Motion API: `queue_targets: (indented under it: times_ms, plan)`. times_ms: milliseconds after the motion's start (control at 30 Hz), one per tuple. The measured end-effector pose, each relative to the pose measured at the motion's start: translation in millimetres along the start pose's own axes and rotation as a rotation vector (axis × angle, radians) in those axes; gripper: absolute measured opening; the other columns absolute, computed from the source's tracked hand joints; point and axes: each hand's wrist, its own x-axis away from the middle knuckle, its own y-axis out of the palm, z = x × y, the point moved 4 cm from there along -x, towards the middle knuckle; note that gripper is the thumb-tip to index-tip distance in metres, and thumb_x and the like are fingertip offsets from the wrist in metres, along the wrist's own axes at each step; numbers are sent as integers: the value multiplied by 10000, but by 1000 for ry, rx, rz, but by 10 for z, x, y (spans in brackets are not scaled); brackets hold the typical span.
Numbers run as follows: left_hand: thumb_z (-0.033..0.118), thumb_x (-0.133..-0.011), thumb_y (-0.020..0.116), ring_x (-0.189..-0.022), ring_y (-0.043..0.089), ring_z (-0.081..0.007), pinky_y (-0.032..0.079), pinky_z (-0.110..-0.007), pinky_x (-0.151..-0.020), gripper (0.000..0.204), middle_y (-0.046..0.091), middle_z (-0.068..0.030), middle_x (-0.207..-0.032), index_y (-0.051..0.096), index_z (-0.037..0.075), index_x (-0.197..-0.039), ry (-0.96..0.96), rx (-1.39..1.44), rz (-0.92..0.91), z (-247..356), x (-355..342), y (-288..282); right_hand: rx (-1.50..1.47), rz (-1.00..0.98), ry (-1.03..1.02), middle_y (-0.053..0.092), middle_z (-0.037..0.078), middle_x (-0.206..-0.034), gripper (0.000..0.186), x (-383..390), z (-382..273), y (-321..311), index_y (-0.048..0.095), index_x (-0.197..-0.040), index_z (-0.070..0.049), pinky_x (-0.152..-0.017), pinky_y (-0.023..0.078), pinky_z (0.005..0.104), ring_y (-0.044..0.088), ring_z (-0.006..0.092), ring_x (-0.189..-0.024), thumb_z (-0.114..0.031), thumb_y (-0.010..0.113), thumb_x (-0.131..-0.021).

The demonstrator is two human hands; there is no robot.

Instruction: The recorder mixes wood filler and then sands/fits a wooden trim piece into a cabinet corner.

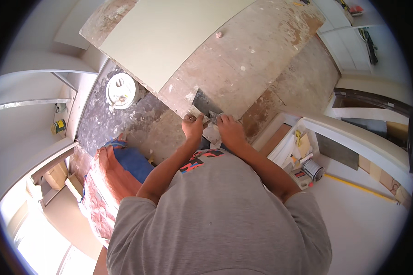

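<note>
My left hand [192,126] is closed on a flat tool with a dirty, pale edge, its exact form unclear. My right hand [229,128] grips a small grey scraper blade [214,117] just beside it. A wide, dark rectangular blade [202,99] reaches forward from between my hands, lying at or just over the edge of a stained, pale worktop board [234,55]. My fingertips are close together, and the tools' handles are largely hidden by my fingers and body.
A large cream panel [156,32] lies on the board. A white bucket [121,91] stands left. Red and blue fabric [110,178] is piled lower left. A white box-like frame [348,140] at right holds a tin [313,168] and offcuts. Shelving [32,105] lines the left.
</note>
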Motion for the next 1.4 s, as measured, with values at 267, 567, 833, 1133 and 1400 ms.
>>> queue_targets:
  times_ms: [267,567,833,1133,1400]
  plan:
    - [32,-917,707,-784,738,-215,652,-341,-652,222,727,-146,-948,629,-86,-1088,81,-73,-81,24,-29,-14,87,78,-169,609,51,-1125,299,-969,-86,-20,697,-1118,-57,-775,559,359,587,235,-1098,-186,649,-852]
    - [23,-901,704,-771,738,-209,653,-355,-627,182,713,-107,-912,622,-60,-1041,77,19,10,-60,-78,-50,208,-42,-189,617,43,-1185,311,-775,-267,89,705,-1150,-69,-816,546,385,575,224,-1132,-200,636,-877]
    - [15,-932,674,-806,720,-185,644,-341,-656,185,726,-105,-992,633,-41,-1103,17,-10,-51,-54,18,-129,282,96,-114,639,28,-1145,226,-1299,-127,2,737,-1070,-115,-784,560,387,607,227,-1108,-173,653,-868]
    - [140,-1070,473,-1216,625,-321,465,-485,-1141,276,617,-121,-1348,547,70,-1327,-213,545,-357,126,190,-426,-327,130,-72,634,141,-1155,511,-775,194,-125,638,-1235,-82,-913,535,457,615,350,-1095,-132,750,-738]
    - [224,-1104,478,-1192,624,-249,486,-467,-1092,208,637,-94,-1284,554,90,-1243,-216,611,-490,55,200,161,-752,347,-151,620,239,-1204,507,-421,-203,-385,597,-1257,17,-961,471,493,570,419,-1134,-240,726,-840]
